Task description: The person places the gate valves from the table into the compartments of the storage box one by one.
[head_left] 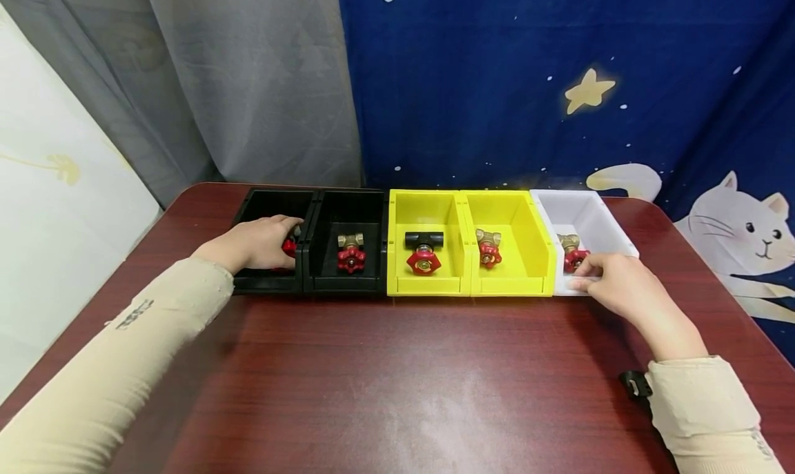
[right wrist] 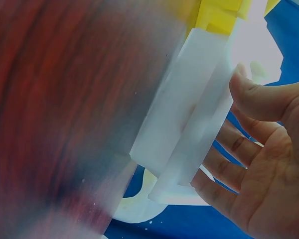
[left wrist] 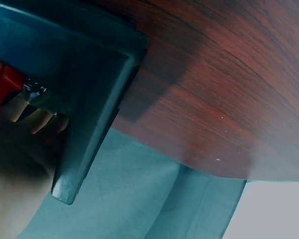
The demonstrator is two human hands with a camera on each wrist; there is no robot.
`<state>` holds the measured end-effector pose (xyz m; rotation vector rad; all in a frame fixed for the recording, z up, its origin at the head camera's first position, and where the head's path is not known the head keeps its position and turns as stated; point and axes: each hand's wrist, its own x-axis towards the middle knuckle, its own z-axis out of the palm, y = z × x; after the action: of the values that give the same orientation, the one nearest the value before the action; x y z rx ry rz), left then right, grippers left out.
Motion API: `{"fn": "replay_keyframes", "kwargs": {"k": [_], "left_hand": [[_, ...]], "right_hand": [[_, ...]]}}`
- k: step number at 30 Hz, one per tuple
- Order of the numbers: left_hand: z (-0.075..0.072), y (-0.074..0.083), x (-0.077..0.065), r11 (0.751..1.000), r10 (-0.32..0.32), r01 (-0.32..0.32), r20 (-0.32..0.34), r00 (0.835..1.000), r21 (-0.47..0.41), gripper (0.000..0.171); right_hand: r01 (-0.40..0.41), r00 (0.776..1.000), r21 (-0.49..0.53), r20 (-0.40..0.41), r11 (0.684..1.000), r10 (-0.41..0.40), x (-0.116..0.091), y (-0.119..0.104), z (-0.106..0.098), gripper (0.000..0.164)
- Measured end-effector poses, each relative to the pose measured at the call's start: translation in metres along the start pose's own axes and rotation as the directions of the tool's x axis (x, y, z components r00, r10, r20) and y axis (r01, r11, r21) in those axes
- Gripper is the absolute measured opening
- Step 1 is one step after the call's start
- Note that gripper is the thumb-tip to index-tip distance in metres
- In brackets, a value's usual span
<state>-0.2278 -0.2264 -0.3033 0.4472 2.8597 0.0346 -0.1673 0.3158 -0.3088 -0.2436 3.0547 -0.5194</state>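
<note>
In the head view my left hand (head_left: 263, 243) reaches into the leftmost black bin (head_left: 270, 284), its fingers curled round a red-handled valve (head_left: 289, 245). In the left wrist view the fingertips lie beside the valve's dark body and red handle (left wrist: 5, 84); the rest of the valve is hidden. My right hand (head_left: 627, 288) is at the front of the white bin (head_left: 605, 222), thumb and index finger apart, close to a brass valve with a red handwheel (head_left: 574, 259). In the right wrist view the thumb (right wrist: 254, 97) is at the bin's rim and the other fingers extend behind its wall.
Between the hands, a second black bin (head_left: 348, 212) holds a brass valve (head_left: 351, 253). Two joined yellow bins (head_left: 428, 208) hold a black-bodied valve (head_left: 424, 253) and a brass one (head_left: 488, 248). All stand in a row on the dark red table (head_left: 397, 370), before curtains (head_left: 472, 81).
</note>
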Motion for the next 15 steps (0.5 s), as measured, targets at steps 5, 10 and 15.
{"fn": "replay_keyframes", "kwargs": {"k": [5,10,15], "left_hand": [[0.0,0.0,-0.003,1.0,0.014,-0.014,-0.012,1.0,-0.026,0.088],[-0.002,-0.004,-0.008,0.996,0.025,-0.027,-0.024,0.999,-0.081,0.09],[-0.005,-0.003,-0.014,0.993,0.048,-0.052,-0.035,0.998,-0.11,0.087]], "right_hand": [[-0.006,1.0,-0.005,-0.002,1.0,0.006,-0.001,0.0,0.001,0.015],[0.004,1.0,-0.005,-0.003,1.0,-0.004,-0.001,-0.001,0.0,0.014],[0.026,1.0,-0.017,-0.007,1.0,-0.027,-0.001,-0.001,0.0,0.014]]}}
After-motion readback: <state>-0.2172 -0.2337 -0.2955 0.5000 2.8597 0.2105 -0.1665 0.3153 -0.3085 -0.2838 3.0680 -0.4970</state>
